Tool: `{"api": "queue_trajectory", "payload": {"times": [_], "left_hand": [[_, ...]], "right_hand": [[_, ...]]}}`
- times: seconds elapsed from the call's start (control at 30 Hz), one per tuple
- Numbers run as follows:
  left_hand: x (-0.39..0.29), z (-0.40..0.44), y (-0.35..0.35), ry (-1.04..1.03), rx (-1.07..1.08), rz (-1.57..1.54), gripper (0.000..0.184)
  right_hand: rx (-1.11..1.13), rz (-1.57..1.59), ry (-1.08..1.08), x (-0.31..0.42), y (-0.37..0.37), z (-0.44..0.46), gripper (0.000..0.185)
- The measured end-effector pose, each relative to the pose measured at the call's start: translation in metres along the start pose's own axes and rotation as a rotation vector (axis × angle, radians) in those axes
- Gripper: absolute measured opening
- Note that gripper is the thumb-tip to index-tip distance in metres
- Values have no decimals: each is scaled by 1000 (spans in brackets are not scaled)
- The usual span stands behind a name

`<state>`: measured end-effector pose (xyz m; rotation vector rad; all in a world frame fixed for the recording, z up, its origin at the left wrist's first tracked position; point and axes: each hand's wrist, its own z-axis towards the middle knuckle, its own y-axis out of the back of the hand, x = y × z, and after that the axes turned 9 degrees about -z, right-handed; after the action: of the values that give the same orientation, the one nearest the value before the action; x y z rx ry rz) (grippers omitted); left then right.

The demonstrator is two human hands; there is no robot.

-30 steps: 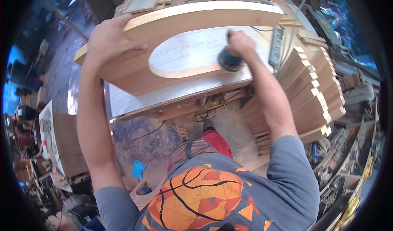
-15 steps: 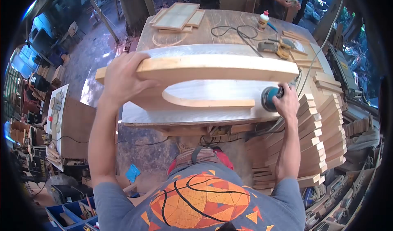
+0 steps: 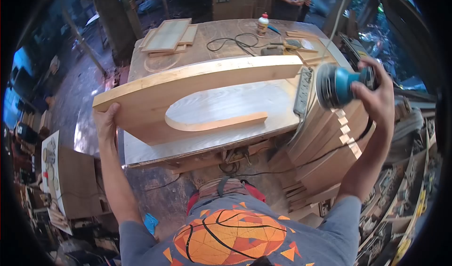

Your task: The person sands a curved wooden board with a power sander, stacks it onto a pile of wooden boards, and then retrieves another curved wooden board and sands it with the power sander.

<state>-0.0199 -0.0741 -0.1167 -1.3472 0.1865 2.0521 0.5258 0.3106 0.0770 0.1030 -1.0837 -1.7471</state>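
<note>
A thick U-shaped wooden piece (image 3: pixel 141 103) stands on edge on a white board (image 3: pixel 197 143) at the near side of the workbench. My left hand (image 3: pixel 107 117) grips its left end, thumb on the near face and the other fingers hidden behind. Raised to the right of the wood, my right hand (image 3: pixel 379 94) is closed around a teal random orbital sander (image 3: pixel 346 86). The sander is tilted with its round pad facing left, apart from the wood. Between them, a grey power strip (image 3: pixel 303 91) lies by the board's right end.
On the workbench (image 3: pixel 202 32) are framed panels (image 3: pixel 165 37), a glue bottle (image 3: pixel 262 25), a looped black cable (image 3: pixel 230 43) and a yellow-grey power tool (image 3: pixel 282 48). Stacked wooden strips (image 3: pixel 320 148) stand at the right. Another person's hand (image 3: pixel 301 1) holds something at the back.
My right hand has lifted the sander up and right, away from the wood's right end. My left hand has shifted from the top edge to the left end. The view has turned.
</note>
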Motion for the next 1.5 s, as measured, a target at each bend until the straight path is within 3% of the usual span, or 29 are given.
{"api": "queue_trajectory", "payload": {"times": [0.17, 0.3, 0.33, 0.37, 0.57, 0.67, 0.77, 0.87, 1.0, 1.1, 1.17, 1.23, 1.33, 1.5], "left_hand": [[10, 6, 4, -34, 59, -10, 58], [10, 8, -3, -71, 76, 23, 54], [11, 8, -4, -61, 61, 29, 55], [11, 9, -5, -72, 47, 27, 55], [3, 4, -15, -38, 57, -53, 60], [9, 11, -15, -120, 79, -92, 62], [11, 13, -10, -208, 94, 14, 61], [-12, 1, -21, -78, 146, -161, 57], [-27, -2, -25, -143, 109, -175, 60], [-25, -2, -20, -132, 132, -212, 64], [-21, 1, -17, 65, 27, -42, 72], [6, 10, -13, 10, 20, -86, 79], [-7, 7, -12, 47, -5, -10, 80], [-21, 2, -12, 29, 42, -14, 71]], "right_hand": [[181, -143, 130, 67, -5, 83, 65], [314, -207, 234, 83, -66, 142, 75], [394, -272, 146, 106, -75, 144, 72], [339, -355, 244, 121, -87, 144, 75], [487, -435, 188, 168, -131, 155, 75], [497, -486, 174, 194, -140, 149, 70], [499, -465, 296, 226, -154, 148, 66], [524, -474, 321, 273, -169, 138, 64], [541, -427, 476, 329, -195, 134, 61], [545, -404, 500, 374, -213, 126, 60], [567, -377, 546, 395, -226, 128, 59], [585, -347, 603, 419, -238, 129, 59], [583, -323, 602, 444, -254, 127, 58], [605, -282, 656, 471, -276, 133, 58]]}}
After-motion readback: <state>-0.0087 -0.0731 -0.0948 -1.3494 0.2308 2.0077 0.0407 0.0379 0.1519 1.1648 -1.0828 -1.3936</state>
